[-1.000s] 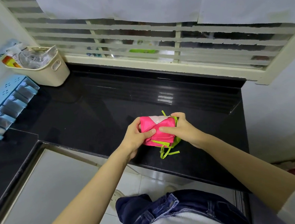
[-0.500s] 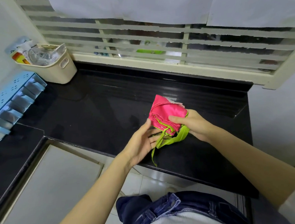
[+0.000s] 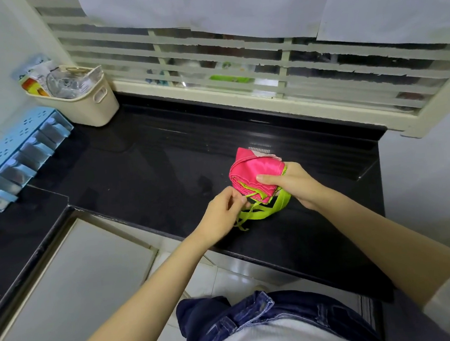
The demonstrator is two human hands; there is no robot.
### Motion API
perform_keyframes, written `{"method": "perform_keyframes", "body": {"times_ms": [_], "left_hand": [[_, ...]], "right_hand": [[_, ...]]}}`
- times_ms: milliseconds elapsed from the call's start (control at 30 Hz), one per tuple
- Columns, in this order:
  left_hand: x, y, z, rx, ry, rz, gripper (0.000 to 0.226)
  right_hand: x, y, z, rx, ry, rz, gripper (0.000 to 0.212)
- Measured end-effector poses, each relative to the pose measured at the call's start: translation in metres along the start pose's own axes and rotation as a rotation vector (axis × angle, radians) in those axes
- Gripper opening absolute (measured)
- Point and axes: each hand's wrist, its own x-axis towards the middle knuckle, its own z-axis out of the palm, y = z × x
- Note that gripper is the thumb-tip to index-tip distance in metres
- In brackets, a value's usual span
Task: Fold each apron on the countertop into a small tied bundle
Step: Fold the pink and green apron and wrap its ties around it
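Head camera view, looking down: a folded pink apron (image 3: pixel 253 172) is held over the right, near part of a black desk (image 3: pixel 151 170), with lime-green ties (image 3: pixel 259 213) dangling below it. To tie it well, the folds likely need squeezing flat while one tie is drawn snugly around them. The right hand (image 3: pixel 297 186) grips the bundle, thumb across its front, and the left hand (image 3: pixel 221 211), fingers curled, pinches a tie.

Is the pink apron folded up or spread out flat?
Folded up. The pink apron is a small thick bundle gripped by the right hand; its green straps hang loose, untied; the left hand pinches one.
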Motion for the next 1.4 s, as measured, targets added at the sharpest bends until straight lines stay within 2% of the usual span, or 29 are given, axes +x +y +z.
{"method": "perform_keyframes", "body": {"times_ms": [67, 133, 267, 333, 500, 567, 700, 833, 967, 1100, 1300, 1400], "left_hand": [[-0.001, 0.004, 0.002, -0.018, 0.003, 0.003, 0.019], [-0.004, 0.011, 0.002, 0.077, -0.039, 0.028, 0.016], [0.000, 0.019, -0.016, 0.581, -0.239, 0.173, 0.011], [0.005, 0.023, -0.025, 0.703, -0.288, 0.188, 0.014], [0.018, 0.032, -0.036, 0.647, -0.155, 0.358, 0.016], [0.023, 0.030, -0.033, 0.621, -0.135, 0.365, 0.014], [0.025, 0.023, -0.022, 0.413, -0.080, 0.242, 0.020], [0.030, 0.019, -0.018, 0.363, -0.060, 0.116, 0.020], [0.036, 0.018, -0.025, 0.327, -0.203, 0.034, 0.023], [0.033, 0.017, -0.026, 0.250, -0.266, 0.026, 0.030], [0.032, 0.003, -0.016, 0.178, -0.185, 0.035, 0.023], [0.029, 0.002, -0.010, 0.220, -0.105, 0.066, 0.022]], "right_hand": [[0.001, 0.001, 0.001, -0.025, 0.017, -0.011, 0.022], [0.002, 0.004, 0.001, -0.107, 0.044, -0.023, 0.024], [0.002, 0.006, -0.003, -0.359, 0.045, -0.057, 0.034], [0.001, 0.007, -0.003, -0.482, 0.019, -0.080, 0.035], [-0.006, 0.010, 0.005, -0.676, -0.057, -0.110, 0.035], [-0.009, 0.011, 0.009, -0.754, -0.074, -0.141, 0.031], [-0.011, 0.007, 0.008, -0.819, -0.104, -0.178, 0.032], [-0.015, 0.008, 0.006, -0.810, -0.154, -0.184, 0.043], [-0.019, 0.011, 0.004, -0.770, -0.229, -0.189, 0.038], [-0.019, 0.010, 0.000, -0.779, -0.279, -0.190, 0.036], [-0.015, 0.012, -0.005, -0.815, -0.329, -0.190, 0.035], [-0.012, 0.011, -0.006, -0.800, -0.346, -0.176, 0.036]]}}
